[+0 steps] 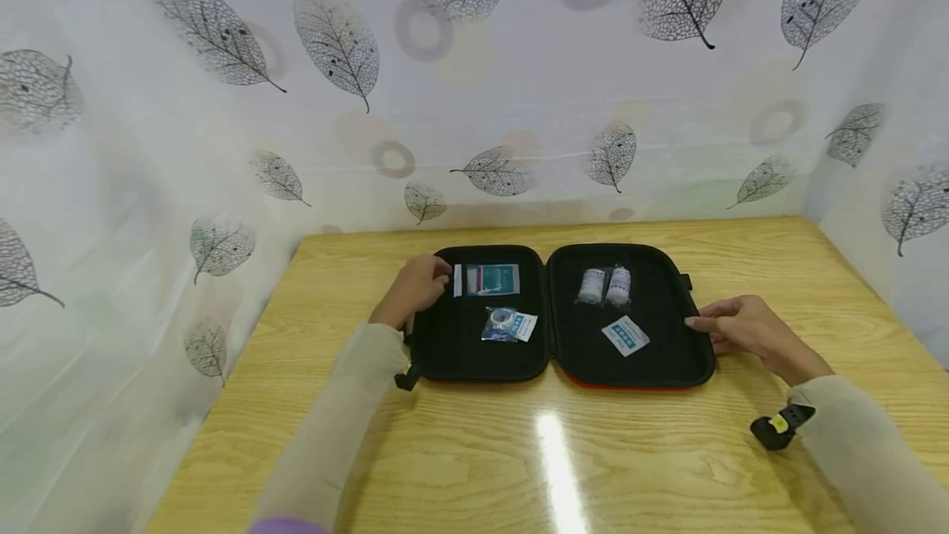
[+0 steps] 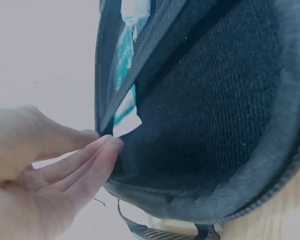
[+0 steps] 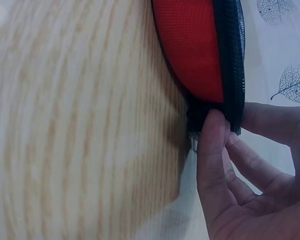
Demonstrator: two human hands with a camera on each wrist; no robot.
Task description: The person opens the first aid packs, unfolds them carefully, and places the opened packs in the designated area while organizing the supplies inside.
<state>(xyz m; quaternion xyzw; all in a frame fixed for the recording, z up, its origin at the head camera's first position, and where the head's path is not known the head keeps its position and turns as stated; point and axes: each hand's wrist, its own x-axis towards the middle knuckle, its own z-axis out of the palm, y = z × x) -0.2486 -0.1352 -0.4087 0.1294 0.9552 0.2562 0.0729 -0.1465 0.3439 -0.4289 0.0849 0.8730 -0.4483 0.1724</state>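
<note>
A black-lined zip case with a red outside lies spread flat on the table. At its left half, my left hand pinches the elastic-looking edge of the inner mesh pocket between thumb and fingers. My right hand grips the zipped rim of the right half, thumb on top; the red shell shows beside it. A teal-and-white packet and a clear bag with a white roll lie in the left half. The right half holds two wrapped white rolls and a small blue-and-white packet.
The case rests on a wood-grain table, with a bright glare streak in front of it. A leaf-patterned sheet hangs behind and along both sides. A carry strap sticks out from the left half's outer edge.
</note>
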